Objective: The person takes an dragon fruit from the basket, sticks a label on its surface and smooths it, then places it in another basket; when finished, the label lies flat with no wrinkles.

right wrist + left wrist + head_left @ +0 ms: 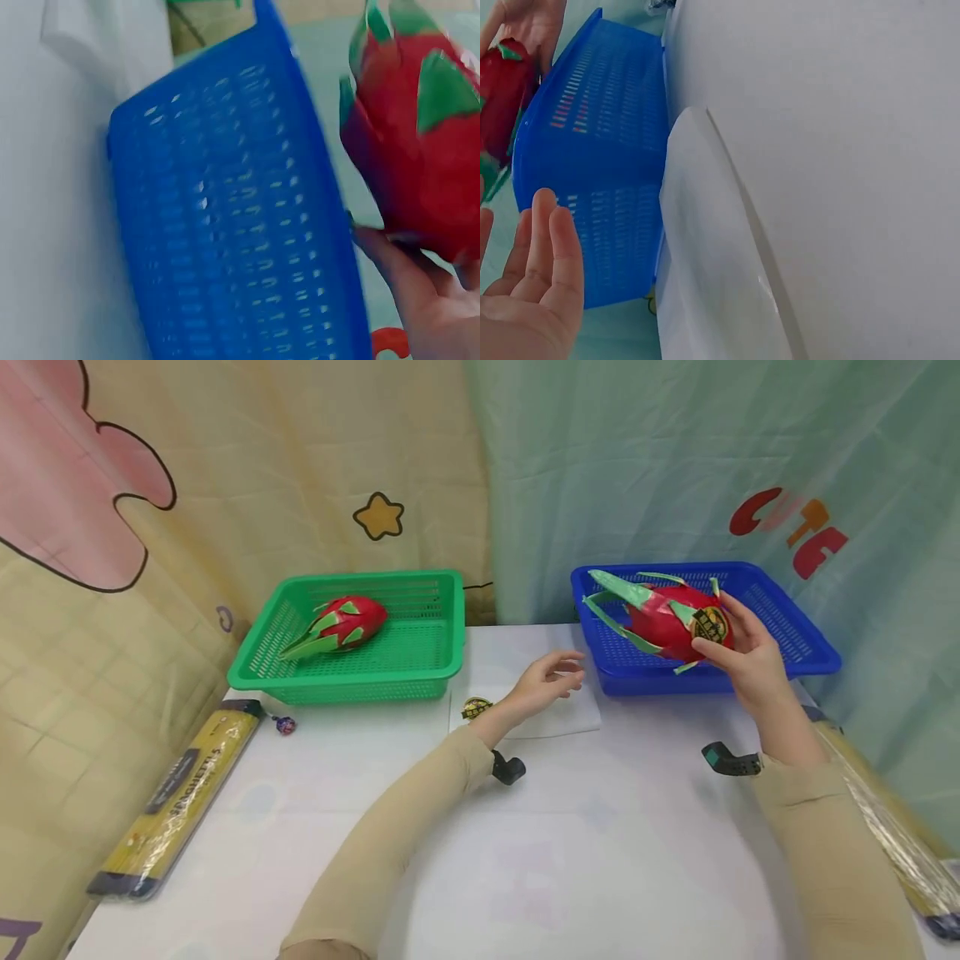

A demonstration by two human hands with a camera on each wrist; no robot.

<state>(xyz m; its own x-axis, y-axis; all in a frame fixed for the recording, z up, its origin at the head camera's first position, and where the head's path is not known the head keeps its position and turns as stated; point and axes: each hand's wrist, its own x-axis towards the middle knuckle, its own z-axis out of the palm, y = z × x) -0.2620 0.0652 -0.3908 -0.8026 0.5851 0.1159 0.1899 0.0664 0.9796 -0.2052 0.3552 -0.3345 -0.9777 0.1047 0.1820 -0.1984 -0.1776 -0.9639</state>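
My right hand grips a red dragon fruit by its rounded end, over the blue basket. A black-and-gold sticker shows on the fruit near the thumb; its green leafy tip points left. In the right wrist view, the dragon fruit appears beyond the basket wall, with fingers around its lower end. My left hand holds nothing, its fingers loosely bent, just left of the blue basket. Beneath it lies a white sheet bearing a similar sticker.
At the left, a green basket contains another dragon fruit. A spaghetti pack lies along the left side, with a small wrapped lollipop near its far end. Another long pack lies at the right. Curtains hang behind.
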